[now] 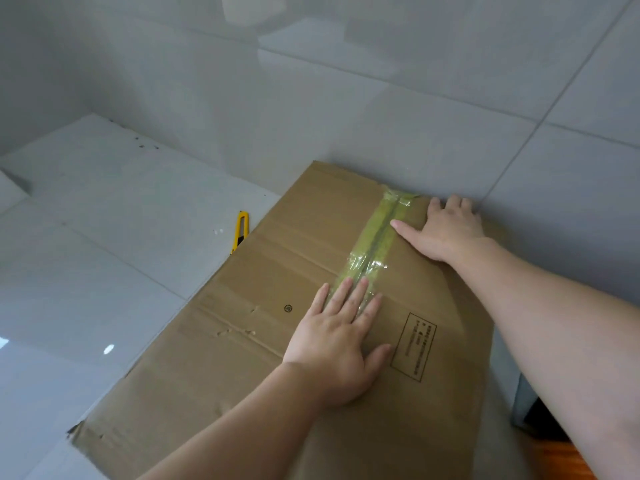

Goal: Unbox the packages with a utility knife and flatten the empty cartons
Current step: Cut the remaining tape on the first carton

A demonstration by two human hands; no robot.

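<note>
I see a floor [104, 258] of large glossy white tiles, which meets a grey tiled wall at the far side. A flattened brown carton [242, 358] lies directly on it, from 6 o'clock up to 1 o'clock. A yellow utility knife [240, 231] lies on the tiles at 11 o'clock, just beside the carton's edge.
</note>
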